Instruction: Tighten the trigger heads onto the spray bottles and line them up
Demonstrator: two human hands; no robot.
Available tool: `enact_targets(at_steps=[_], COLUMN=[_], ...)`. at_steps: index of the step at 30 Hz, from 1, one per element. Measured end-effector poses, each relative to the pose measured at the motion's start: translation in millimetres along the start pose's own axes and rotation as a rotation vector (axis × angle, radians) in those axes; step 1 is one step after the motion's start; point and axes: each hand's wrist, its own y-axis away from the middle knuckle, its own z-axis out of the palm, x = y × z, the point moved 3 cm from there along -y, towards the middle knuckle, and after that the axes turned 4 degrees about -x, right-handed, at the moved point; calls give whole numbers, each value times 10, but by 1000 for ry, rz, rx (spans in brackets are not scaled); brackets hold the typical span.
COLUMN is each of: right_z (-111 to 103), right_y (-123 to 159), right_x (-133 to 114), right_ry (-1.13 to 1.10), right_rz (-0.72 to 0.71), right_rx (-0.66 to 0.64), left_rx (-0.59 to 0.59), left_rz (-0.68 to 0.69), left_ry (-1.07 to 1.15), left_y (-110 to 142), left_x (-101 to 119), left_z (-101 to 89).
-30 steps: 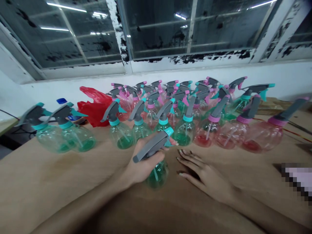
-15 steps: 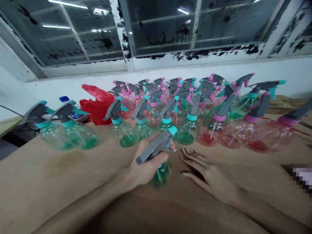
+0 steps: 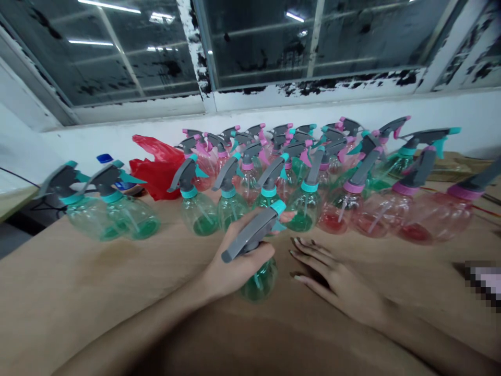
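Note:
My left hand (image 3: pixel 230 263) is wrapped round the neck of a green spray bottle (image 3: pixel 260 282) with a grey and turquoise head. The bottle stands in front of me, and its trigger lies by my fingers, whose tips reach out past it. Part of the bottle's neck is hidden by my hand. Beside it, my right hand (image 3: pixel 344 284) lies palm down on the wooden table (image 3: pixel 117 303), fingers spread and holding nothing. Just beyond my hands stand another green spray bottle (image 3: pixel 301 209) and a pink spray bottle (image 3: pixel 334 214).
Several more green and pink spray bottles crowd the back of the table below a window (image 3: pixel 313 47). Two green spray bottles (image 3: pixel 133 216) stand apart at left. A red plastic bag (image 3: pixel 156 167) sits behind them. A pixelated object (image 3: pixel 487 282) lies at the right edge.
The fingers of my left hand have loosened from the trigger and stretched forward, and the trigger has swung outward. My right hand has stayed in place.

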Motion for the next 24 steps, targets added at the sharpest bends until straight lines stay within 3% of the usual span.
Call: enact_targets(at_steps=[6, 16, 24], right_z=[-6, 0, -18], right_y=[0, 1, 1], right_x=[0, 5, -2], right_ry=[12, -9, -6], right_rz=[-6, 0, -19], right_rx=[-18, -3, 9], left_rx=[-135, -113, -206], left_rz=[87, 92, 138], left_ry=[77, -1, 44], left_y=[-32, -16, -49], left_x=[-12, -123, -23], left_z=[6, 1, 8])
